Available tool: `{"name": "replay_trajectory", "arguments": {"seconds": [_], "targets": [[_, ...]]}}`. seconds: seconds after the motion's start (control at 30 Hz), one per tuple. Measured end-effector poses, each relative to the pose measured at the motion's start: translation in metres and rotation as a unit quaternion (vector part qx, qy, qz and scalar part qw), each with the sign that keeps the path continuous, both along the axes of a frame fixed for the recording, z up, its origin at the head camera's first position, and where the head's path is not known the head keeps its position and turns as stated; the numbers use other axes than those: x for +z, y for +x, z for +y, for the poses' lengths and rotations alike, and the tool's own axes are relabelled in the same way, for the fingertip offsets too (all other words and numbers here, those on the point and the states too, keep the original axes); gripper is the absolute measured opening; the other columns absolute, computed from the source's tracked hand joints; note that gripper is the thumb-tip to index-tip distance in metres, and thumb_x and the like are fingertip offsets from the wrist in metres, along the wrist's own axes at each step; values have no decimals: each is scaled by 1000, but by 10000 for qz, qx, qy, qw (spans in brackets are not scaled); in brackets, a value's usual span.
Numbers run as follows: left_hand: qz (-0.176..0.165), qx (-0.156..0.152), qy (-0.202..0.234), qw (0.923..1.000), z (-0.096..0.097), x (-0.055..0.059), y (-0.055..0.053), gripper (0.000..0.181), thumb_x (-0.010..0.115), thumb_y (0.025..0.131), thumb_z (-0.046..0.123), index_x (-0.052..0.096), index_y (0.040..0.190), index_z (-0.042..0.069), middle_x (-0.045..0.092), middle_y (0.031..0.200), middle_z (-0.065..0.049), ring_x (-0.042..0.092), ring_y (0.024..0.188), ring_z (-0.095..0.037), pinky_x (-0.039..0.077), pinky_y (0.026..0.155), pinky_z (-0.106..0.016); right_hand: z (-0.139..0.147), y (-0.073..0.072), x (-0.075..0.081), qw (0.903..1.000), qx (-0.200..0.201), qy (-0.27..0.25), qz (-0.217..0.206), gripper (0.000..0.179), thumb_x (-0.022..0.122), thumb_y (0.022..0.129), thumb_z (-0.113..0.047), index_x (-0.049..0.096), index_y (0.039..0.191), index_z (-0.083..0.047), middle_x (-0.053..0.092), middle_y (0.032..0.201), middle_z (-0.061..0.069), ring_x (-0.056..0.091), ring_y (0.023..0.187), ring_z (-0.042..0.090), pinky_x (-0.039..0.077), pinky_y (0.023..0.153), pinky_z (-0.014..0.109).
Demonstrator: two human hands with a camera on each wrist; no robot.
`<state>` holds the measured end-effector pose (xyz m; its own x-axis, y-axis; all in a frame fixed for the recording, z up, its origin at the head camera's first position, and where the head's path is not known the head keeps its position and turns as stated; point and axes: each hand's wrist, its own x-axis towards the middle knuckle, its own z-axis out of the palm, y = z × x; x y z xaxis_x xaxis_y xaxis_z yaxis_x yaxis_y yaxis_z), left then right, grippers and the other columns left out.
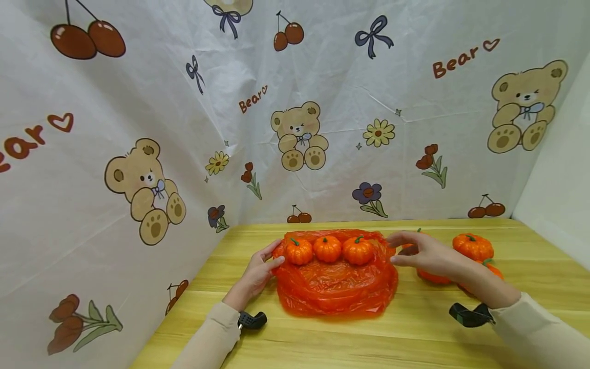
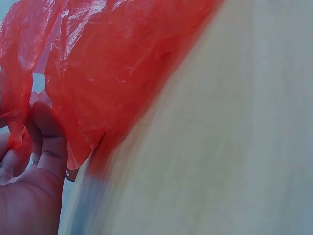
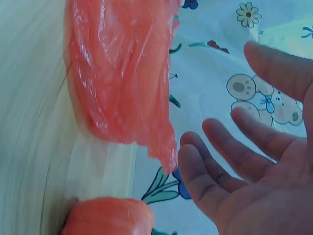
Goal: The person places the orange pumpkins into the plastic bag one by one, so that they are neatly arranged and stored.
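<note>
A crinkled, thin red plastic bag [image 1: 336, 294] lies on the table, its mouth spread. Three small orange pumpkins with green stems sit in a row at its far side: a left pumpkin [image 1: 299, 252], a middle pumpkin [image 1: 327, 249] and a right pumpkin [image 1: 358, 250]. At the bag's left edge my left hand [image 1: 257, 270] grips the plastic; the left wrist view shows the bag [image 2: 112, 63] caught among curled fingers [image 2: 49, 142]. My right hand [image 1: 428, 253] hovers by the bag's right edge, fingers spread and holding nothing. In the right wrist view it stands apart from the plastic [image 3: 122, 73].
Several more pumpkins stand on the right of the wooden table [image 1: 322, 338], among them a far pumpkin [image 1: 473, 247]; others are partly hidden by my right hand and forearm. A white cloth printed with bears [image 1: 301, 136] hangs behind and to the left.
</note>
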<state>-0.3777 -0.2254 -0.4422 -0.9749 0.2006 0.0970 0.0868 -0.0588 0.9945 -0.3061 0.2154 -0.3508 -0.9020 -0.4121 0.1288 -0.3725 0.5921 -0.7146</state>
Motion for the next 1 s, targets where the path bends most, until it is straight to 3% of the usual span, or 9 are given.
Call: {"name": "replay_trajectory", "arguments": {"seconds": [0.2, 0.43, 0.6, 0.93, 1.0], "targets": [[-24, 6, -4, 10000, 1, 2, 1, 67, 65, 100, 3, 38, 160, 12, 33, 166, -18, 54, 135, -30, 62, 89, -27, 16, 5, 2, 9998, 188, -13, 75, 60, 75, 95, -35, 55, 142, -4, 60, 141, 21, 58, 127, 47, 59, 97, 51], [-56, -14, 21, 10000, -1, 1, 1, 68, 67, 99, 4, 38, 160, 13, 32, 167, -18, 50, 139, -33, 62, 90, -28, 33, 13, 4, 9995, 288, -63, 99, 55, 75, 95, -32, 56, 141, -8, 60, 142, 17, 59, 128, 44, 60, 91, 31], [-70, -27, 39, 10000, -1, 1, 1, 68, 67, 98, 4, 39, 160, 13, 32, 166, -18, 50, 139, -33, 62, 90, -28, 46, 16, 5, 9994, 318, -59, 146, 51, 74, 96, -30, 57, 140, -11, 58, 145, 19, 57, 129, 45, 57, 87, 23], [6, -47, 79, 10000, 0, 0, 1, 67, 65, 99, 2, 38, 160, 11, 34, 165, -19, 60, 124, -20, 62, 84, -24, 78, 10, 0, 9985, 176, 210, 475, 50, 73, 96, -22, 56, 141, -10, 61, 138, 20, 62, 121, 43, 57, 85, 21], [14, -59, 93, 9999, 0, 0, 1, 67, 65, 99, 2, 38, 160, 11, 34, 165, -19, 61, 122, -19, 62, 84, -24, 85, 9, -2, 9986, 189, 215, 444, 50, 72, 97, -21, 55, 143, -10, 60, 140, 20, 63, 121, 36, 57, 84, 20]]}}
